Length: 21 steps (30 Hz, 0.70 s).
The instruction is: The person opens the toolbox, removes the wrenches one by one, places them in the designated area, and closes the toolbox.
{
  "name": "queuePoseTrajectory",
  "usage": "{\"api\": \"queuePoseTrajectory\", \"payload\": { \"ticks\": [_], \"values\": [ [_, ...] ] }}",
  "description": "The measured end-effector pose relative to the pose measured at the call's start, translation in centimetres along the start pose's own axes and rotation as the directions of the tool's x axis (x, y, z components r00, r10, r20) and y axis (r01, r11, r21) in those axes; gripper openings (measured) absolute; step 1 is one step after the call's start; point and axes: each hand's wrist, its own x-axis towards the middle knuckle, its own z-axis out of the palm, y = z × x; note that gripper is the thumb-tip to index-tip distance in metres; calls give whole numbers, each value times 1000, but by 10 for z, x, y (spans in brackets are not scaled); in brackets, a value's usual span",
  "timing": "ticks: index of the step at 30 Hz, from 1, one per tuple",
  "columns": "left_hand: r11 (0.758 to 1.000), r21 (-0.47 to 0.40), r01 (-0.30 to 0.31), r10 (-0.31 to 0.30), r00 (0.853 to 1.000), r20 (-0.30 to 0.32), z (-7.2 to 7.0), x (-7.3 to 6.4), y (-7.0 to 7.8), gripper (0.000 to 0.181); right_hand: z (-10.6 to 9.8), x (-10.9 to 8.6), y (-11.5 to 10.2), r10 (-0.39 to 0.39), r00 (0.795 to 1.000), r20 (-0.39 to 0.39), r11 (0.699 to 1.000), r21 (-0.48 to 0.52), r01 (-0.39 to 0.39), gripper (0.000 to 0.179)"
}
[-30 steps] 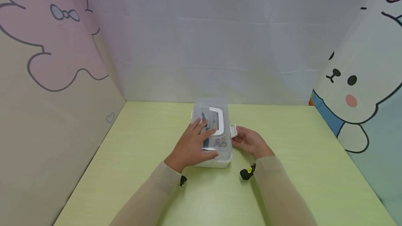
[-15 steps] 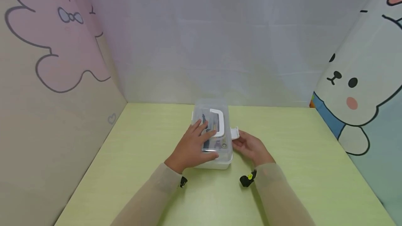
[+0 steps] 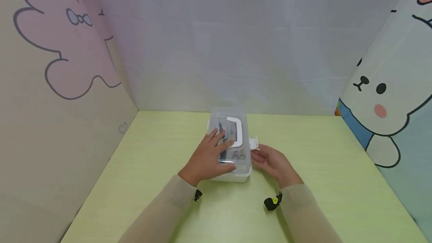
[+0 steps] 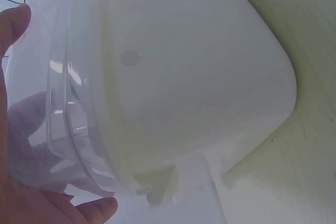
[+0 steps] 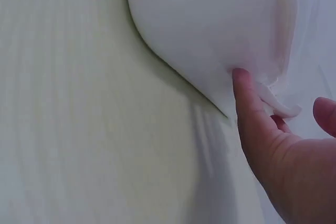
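Observation:
A storage box with a white base (image 3: 233, 177) and a clear lid (image 3: 243, 167) sits on the table. A white handle (image 3: 239, 132) lies folded on the lid; dark tools and a ring-shaped metal piece show through it. My left hand (image 3: 206, 159) rests on the lid with fingers spread. On the right side a white latch (image 3: 254, 143) sticks outward. My right hand (image 3: 272, 162) is beside it; in the right wrist view an extended finger (image 5: 247, 95) touches the box wall under the latch (image 5: 286, 109), and the thumb (image 5: 325, 114) stands apart.
The light green table (image 3: 162, 134) runs back to a pale curtain (image 3: 216, 48). Printed cartoon panels stand on the left (image 3: 33, 141) and right (image 3: 374, 123). Black wrist cameras hang at both cuffs. In the left wrist view a white tab (image 4: 163, 184) juts from the box side.
The latch has swung outward and lies flatter than a second ago. My right hand has eased off it, slightly right and down. My left hand stays on the lid.

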Motion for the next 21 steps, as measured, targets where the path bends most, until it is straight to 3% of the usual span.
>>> {"api": "queuePoseTrajectory", "payload": {
  "ticks": [6,10,13,16,21],
  "values": [
    [999,41,-17,17,1000,4,1,0,2,78,-2,-27,3,-21,999,44,984,-174,29,50],
    [995,88,-37,36,999,9,2,0,2,78,-3,-39,9,-35,991,129,943,-325,75,53],
    [992,122,-44,43,999,15,2,0,1,77,-3,-43,14,-56,977,205,896,-421,140,57],
    [990,129,-52,49,998,24,0,1,1,77,-2,-46,20,-88,962,258,830,-516,214,64],
    [988,134,-72,67,997,38,-4,3,3,77,6,-50,28,-140,952,273,744,-605,283,88]
  ]
}}
